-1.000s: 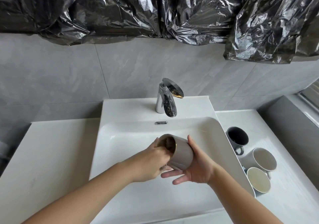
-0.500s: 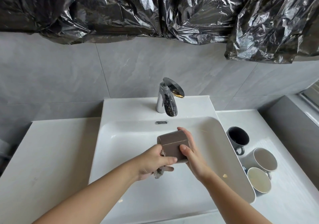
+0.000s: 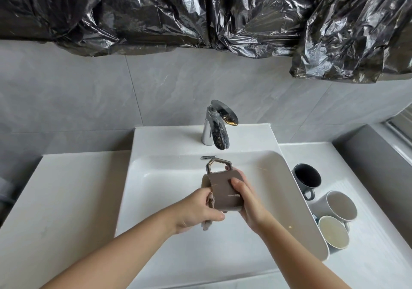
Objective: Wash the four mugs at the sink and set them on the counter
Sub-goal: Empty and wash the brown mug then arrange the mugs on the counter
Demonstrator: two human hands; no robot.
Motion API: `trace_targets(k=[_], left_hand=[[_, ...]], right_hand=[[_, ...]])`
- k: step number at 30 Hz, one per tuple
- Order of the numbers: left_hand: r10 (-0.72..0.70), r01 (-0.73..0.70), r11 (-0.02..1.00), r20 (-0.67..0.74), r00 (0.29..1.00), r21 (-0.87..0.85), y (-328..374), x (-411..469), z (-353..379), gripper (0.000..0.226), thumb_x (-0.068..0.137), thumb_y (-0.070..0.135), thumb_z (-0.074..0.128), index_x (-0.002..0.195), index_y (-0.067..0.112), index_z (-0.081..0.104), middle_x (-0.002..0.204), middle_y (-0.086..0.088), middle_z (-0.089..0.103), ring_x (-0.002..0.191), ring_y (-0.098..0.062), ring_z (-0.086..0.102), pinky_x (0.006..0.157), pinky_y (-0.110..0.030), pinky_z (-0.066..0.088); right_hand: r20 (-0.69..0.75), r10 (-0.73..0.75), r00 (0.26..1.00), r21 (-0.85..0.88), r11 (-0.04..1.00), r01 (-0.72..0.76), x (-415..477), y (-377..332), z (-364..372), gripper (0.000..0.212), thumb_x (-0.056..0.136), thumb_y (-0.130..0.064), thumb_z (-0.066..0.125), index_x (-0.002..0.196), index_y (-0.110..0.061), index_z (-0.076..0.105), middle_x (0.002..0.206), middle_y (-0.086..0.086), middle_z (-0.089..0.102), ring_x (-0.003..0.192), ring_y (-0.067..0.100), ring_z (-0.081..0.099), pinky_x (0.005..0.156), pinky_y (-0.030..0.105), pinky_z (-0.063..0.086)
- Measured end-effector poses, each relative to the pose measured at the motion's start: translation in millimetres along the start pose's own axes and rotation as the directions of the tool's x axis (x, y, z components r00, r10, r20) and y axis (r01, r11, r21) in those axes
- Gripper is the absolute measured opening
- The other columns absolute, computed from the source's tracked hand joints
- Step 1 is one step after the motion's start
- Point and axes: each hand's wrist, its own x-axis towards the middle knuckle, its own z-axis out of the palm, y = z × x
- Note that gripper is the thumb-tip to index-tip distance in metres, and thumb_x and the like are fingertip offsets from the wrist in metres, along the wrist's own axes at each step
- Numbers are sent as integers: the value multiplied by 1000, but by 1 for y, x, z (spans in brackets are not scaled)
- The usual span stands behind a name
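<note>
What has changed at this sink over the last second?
The right hand turned the brown mug: its mouth now faces left, its handle toward the faucet. The left hand still holds the cloth at the rim. The three counter mugs have not moved.

Soft daylight, sharp focus, wide-angle edge distortion

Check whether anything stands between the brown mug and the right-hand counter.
The basin's raised right wall, then the dark mug and two white mugs beside it, stand between the brown mug in the right hand and the counter.
</note>
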Motion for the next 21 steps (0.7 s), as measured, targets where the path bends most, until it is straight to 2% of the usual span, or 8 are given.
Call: trace_targets(k=[2, 4, 6, 9, 11, 16, 19, 21], left_hand=[[-25, 34, 985, 55, 998, -170, 0, -2, -1, 42, 73, 4, 65, 114, 10, 57, 86, -7, 57, 67, -12, 52, 59, -21, 41], [-12, 22, 994, 90, 996, -106, 9, -6, -6, 44, 74, 7, 66, 115, 17, 55, 80, -2, 54, 61, -11, 48, 54, -21, 39], [24, -35, 985, 68, 997, 166, 16, -11, -9, 46, 75, 20, 70, 117, 30, 52, 84, 3, 57, 63, -13, 50, 56, -24, 45], [154, -100, 734, -21, 988, 672, 14, -18, -13, 49, 77, 42, 72, 120, 42, 46, 100, 14, 61, 85, -8, 58, 82, -27, 51], [215, -154, 680, 6, 977, 717, 8, -19, -12, 47, 83, 44, 68, 124, 43, 46, 102, 23, 58, 93, 1, 55, 89, -21, 46], [168, -145, 927, -39, 985, 347, 9, -12, 1, 8, 99, 27, 52, 96, 35, 51, 73, 6, 47, 65, -5, 46, 69, -19, 46], [121, -124, 992, -84, 989, -35, 4, -9, 6, 17, 94, 38, 57, 107, 27, 59, 92, -1, 61, 87, -15, 54, 82, -23, 41], [100, -119, 984, -143, 985, -131, 1, -5, 3, 30, 89, 42, 61, 114, 26, 62, 107, -4, 63, 97, -18, 53, 87, -32, 42]], right_hand=[[9, -69, 998, -43, 997, 69, 0, -1, -3, 52, 81, -47, 58, 127, -23, 54, 115, 6, 65, 104, 20, 62, 83, 36, 52], [59, -63, 996, -1, 998, 63, 0, -4, -2, 56, 81, -52, 64, 127, -22, 55, 114, 11, 64, 102, 24, 61, 80, 38, 52], [95, -29, 995, 46, 999, 25, 0, -7, -1, 61, 74, -61, 72, 122, -25, 58, 108, 13, 64, 93, 26, 61, 70, 39, 51], [122, -34, 992, 103, 994, 22, -2, -10, 2, 66, 72, -61, 72, 124, -23, 55, 102, 15, 61, 81, 26, 60, 61, 38, 48], [101, -53, 994, 119, 992, 41, -2, -10, 3, 70, 78, -55, 68, 131, -13, 49, 103, 17, 61, 82, 27, 59, 62, 37, 48], [18, -127, 992, 62, 990, 126, 0, -4, 7, 72, 79, -55, 67, 132, -9, 47, 112, 12, 64, 100, 28, 61, 77, 35, 53], [-36, -243, 969, -145, 961, 236, -1, 0, 4, 70, 78, -52, 66, 138, -22, 45, 131, 9, 60, 122, 25, 57, 100, 38, 47], [5, -253, 968, -217, 944, 248, -1, -2, 4, 73, 77, -55, 66, 140, -28, 41, 134, -1, 59, 127, 16, 54, 102, 28, 44]])
